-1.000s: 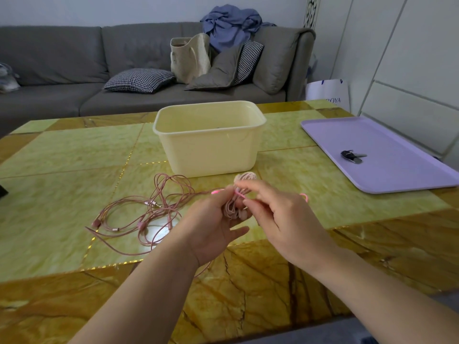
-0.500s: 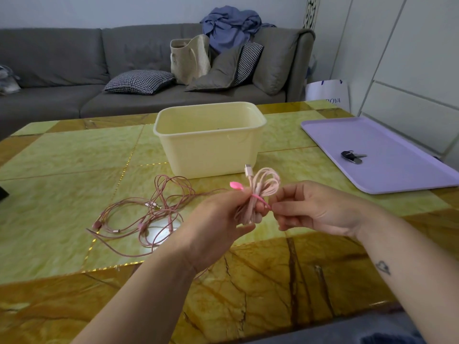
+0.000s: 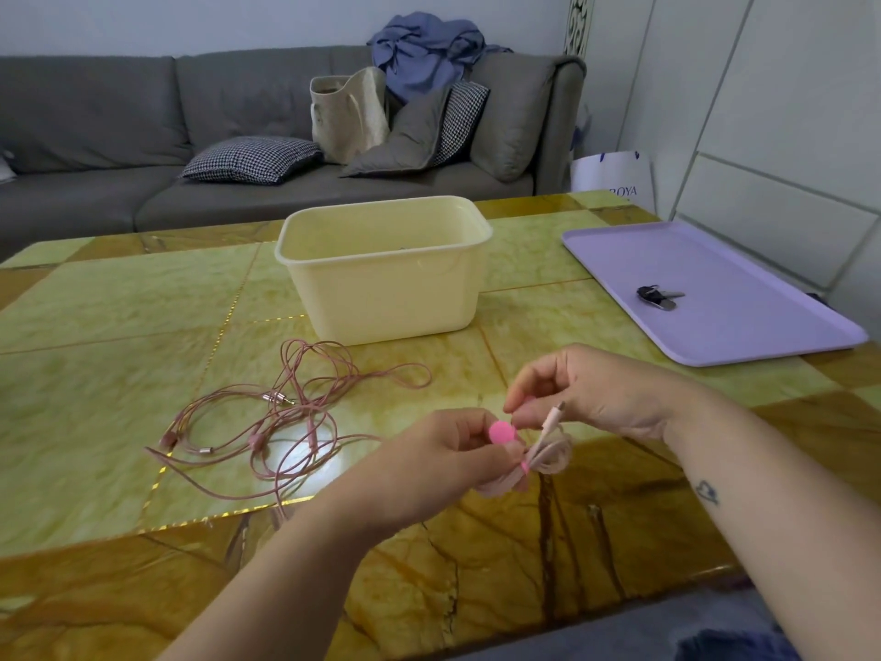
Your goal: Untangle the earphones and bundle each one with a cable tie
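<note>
A coiled pink earphone bundle [image 3: 548,458] is held above the table's near edge, with a bright pink cable tie [image 3: 501,432] wrapped round its middle. My left hand [image 3: 443,462] grips the bundle and the tie's round end. My right hand [image 3: 586,393] pinches the tie's other end just above the bundle, beside the plug that sticks up. A loose tangle of pink earphone cables [image 3: 281,417] lies on the table to the left of my hands.
A cream plastic tub [image 3: 381,279] stands behind the tangle. A lilac tray [image 3: 743,298] with a set of keys [image 3: 658,295] lies at the right. The marble table [image 3: 95,336] spreads left; a grey sofa [image 3: 119,136] with cushions stands behind.
The bundle has dropped lower and tilted sideways in my left hand. My right hand has shifted from beside the coil to above it, pinching the tie's end.
</note>
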A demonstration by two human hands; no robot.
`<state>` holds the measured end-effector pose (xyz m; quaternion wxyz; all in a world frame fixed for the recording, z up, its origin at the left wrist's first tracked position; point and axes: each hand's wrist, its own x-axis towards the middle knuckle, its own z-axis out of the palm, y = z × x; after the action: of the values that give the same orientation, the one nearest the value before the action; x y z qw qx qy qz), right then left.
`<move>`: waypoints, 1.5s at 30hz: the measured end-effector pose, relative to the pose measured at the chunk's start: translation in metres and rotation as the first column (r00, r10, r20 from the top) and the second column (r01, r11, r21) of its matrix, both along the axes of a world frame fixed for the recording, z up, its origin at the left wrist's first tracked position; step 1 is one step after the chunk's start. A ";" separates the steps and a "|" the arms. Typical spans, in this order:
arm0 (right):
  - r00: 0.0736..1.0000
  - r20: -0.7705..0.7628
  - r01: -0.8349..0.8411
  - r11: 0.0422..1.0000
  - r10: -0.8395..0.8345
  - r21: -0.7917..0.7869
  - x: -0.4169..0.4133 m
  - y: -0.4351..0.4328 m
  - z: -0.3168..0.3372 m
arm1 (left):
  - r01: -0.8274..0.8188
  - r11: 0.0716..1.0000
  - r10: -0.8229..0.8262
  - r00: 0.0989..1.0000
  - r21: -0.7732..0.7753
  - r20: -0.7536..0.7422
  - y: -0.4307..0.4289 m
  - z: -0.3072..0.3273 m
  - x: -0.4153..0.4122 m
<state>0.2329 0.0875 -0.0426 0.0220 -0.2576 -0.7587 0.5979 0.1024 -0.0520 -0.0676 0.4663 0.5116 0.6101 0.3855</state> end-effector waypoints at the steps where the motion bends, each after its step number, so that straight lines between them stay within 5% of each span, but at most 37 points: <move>1: 1.000 -0.015 0.027 0.998 -0.026 0.060 -0.002 -0.002 0.002 | -0.035 0.999 0.034 0.999 -0.009 -0.009 0.001 -0.001 0.000; 5: 0.999 -0.042 0.037 0.924 -0.023 0.379 -0.007 -0.021 0.014 | -0.208 0.977 0.207 0.978 -0.036 -0.038 0.005 -0.004 0.000; 9: 0.999 0.036 -0.032 0.680 0.008 0.732 -0.007 -0.038 0.021 | -0.297 0.953 0.290 0.950 -0.053 -0.117 0.008 -0.006 0.001; 13: 0.995 -0.094 0.092 0.461 -0.019 0.883 -0.012 -0.046 0.014 | -0.398 0.904 0.422 0.890 -0.156 0.172 0.012 -0.004 -0.002; 17: 0.961 -0.275 0.251 0.503 -0.028 0.827 -0.017 -0.047 0.000 | -0.501 0.819 0.568 0.642 -0.278 0.516 0.015 -0.005 -0.009; 21: 0.890 -0.423 0.385 0.778 -0.170 0.497 -0.020 -0.048 -0.003 | -0.515 0.810 0.541 0.469 -0.281 0.698 0.014 0.000 -0.006; 23: 0.858 -0.436 0.363 0.920 -0.270 0.145 -0.021 -0.045 0.001 | -0.501 0.825 0.505 0.450 -0.261 0.736 0.013 0.003 -0.004; 25: 0.836 -0.431 0.302 0.940 -0.340 -0.158 -0.021 -0.040 0.002 | -0.496 0.837 0.473 0.447 -0.229 0.759 0.012 0.005 -0.003; 28: 0.878 -0.354 0.203 0.920 -0.323 -0.335 -0.019 -0.036 0.001 | -0.502 0.850 0.424 0.468 -0.161 0.775 0.011 0.005 -0.005; 36: 0.920 -0.304 0.165 0.947 -0.248 -0.276 -0.018 -0.029 -0.002 | -0.423 0.903 0.232 0.632 0.078 0.740 0.008 0.004 -0.008; 45: 0.922 -0.385 0.153 0.956 -0.046 0.252 -0.010 -0.034 0.014 | -0.145 0.977 0.029 0.816 0.156 0.577 0.000 0.011 -0.032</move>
<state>0.2231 0.0532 -0.0284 0.2329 -0.1718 -0.8023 0.5221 0.0701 -0.0520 -0.0566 0.5578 0.3867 0.4246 0.5992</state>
